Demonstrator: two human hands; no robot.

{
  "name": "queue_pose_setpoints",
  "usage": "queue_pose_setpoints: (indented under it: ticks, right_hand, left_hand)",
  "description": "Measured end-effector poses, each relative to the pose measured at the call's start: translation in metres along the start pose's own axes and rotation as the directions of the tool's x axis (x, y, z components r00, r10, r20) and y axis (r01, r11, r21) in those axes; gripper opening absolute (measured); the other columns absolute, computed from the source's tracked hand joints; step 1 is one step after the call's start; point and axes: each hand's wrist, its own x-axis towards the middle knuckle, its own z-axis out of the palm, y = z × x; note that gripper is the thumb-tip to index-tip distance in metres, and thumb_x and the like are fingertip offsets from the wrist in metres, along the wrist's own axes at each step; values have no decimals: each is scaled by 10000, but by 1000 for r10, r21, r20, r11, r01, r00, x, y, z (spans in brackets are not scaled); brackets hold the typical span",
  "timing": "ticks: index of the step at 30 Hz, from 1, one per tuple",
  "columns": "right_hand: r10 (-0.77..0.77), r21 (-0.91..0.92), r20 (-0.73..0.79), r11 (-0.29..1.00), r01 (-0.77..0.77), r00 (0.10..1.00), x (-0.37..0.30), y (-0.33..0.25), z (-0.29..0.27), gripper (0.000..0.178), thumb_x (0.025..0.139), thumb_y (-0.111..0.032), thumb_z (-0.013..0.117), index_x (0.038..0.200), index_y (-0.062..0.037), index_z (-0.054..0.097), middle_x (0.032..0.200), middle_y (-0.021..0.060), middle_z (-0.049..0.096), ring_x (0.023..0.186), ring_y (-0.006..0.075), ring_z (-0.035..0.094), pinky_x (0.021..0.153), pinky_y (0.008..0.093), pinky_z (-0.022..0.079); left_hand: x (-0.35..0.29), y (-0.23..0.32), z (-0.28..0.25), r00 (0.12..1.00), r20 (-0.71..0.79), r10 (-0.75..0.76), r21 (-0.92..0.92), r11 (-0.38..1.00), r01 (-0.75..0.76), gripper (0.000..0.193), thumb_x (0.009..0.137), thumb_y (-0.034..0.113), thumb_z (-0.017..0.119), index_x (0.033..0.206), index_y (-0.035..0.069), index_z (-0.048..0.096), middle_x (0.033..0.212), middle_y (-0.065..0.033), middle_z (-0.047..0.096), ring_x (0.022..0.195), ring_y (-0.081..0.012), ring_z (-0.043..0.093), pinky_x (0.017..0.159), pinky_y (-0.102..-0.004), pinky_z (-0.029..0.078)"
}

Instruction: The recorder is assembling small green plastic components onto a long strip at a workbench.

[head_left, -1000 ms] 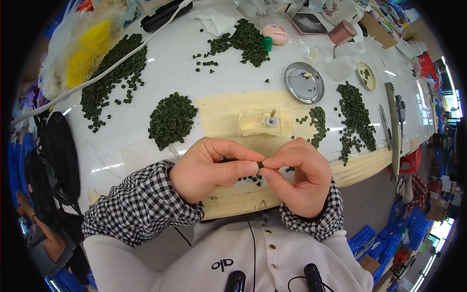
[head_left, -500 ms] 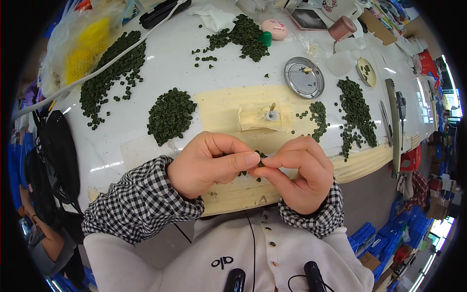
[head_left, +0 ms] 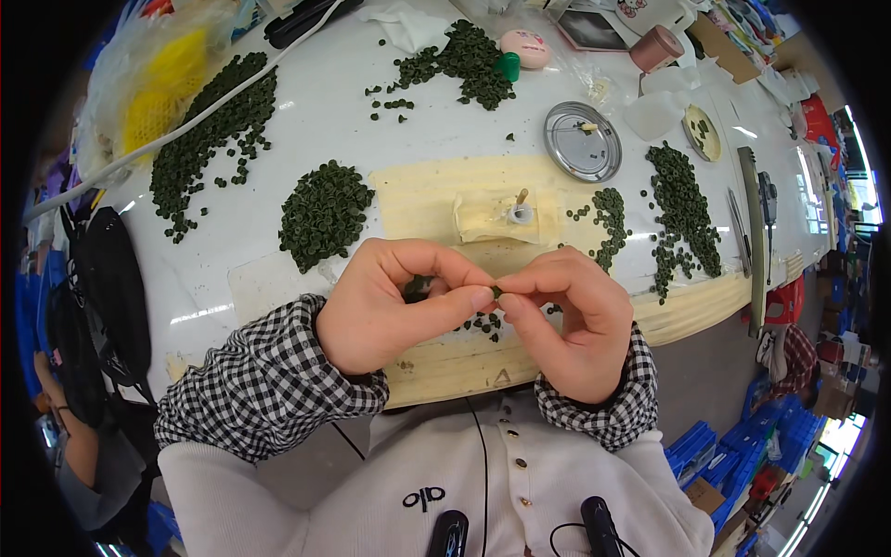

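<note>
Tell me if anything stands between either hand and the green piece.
Nothing visible does. The left hand and right hand meet at the green piece, pinching it between them. The loose pieces lie on the work surface, not in between.

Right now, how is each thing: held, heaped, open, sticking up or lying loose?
Left hand: pinched at the fingertips.
Right hand: pinched too.
Small green piece: held between both hands' fingertips.
Round green heap: piled together.
Long green patch: spread loose.
Metal dish: open, a few bits inside.
Yellowish dish: open, green pieces inside.
Wooden peg: sticking up.
</note>
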Motion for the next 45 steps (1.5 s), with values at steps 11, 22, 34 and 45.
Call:
queue_pose_setpoints:
  ticks: [11, 22, 34, 45]
  right_hand:
    - [130, 136, 47, 981, -135, 990, -2, 2, -2, 122, 806, 25, 591, 926, 37, 611, 861, 90, 609, 760, 121, 619, 684, 227, 505]
    - [134, 129, 50, 982, -139, 990, -2, 2, -1, 122, 799, 22, 600, 920, 34, 610, 849, 85, 607, 760, 120, 621, 684, 224, 505]
    - [60, 36, 48, 997, -62, 997, -2, 3, -1, 125, 785, 28, 611, 909, 32, 620, 822, 84, 618, 731, 121, 621, 653, 222, 504]
    - [-2, -384, -158, 921, -59, 987, -6, -5, -43, 93, 739, 44, 655, 822, 16, 625, 749, 79, 608, 668, 135, 586, 594, 235, 470]
  left_hand:
    - [-2, 2, 1, 999, -13, 51, 99, 994, -49, 79, 807, 32, 620, 862, -22, 641, 771, -26, 658, 615, -9, 440, 566, -174, 373]
    - [-2, 0, 2, 996, -37, 87, 142, 987, -81, 67, 794, 24, 622, 838, -24, 642, 718, -2, 636, 573, -3, 444, 550, -178, 379]
    - [-3, -2, 2, 996, -31, 80, 137, 988, -75, 71, 797, 31, 624, 836, -27, 639, 730, -10, 644, 577, -4, 443, 555, -175, 384]
    - [3, 6, -6, 994, -46, -97, 320, 941, 106, 105, 797, 60, 653, 852, -30, 652, 689, 2, 632, 569, 2, 427, 528, -154, 357]
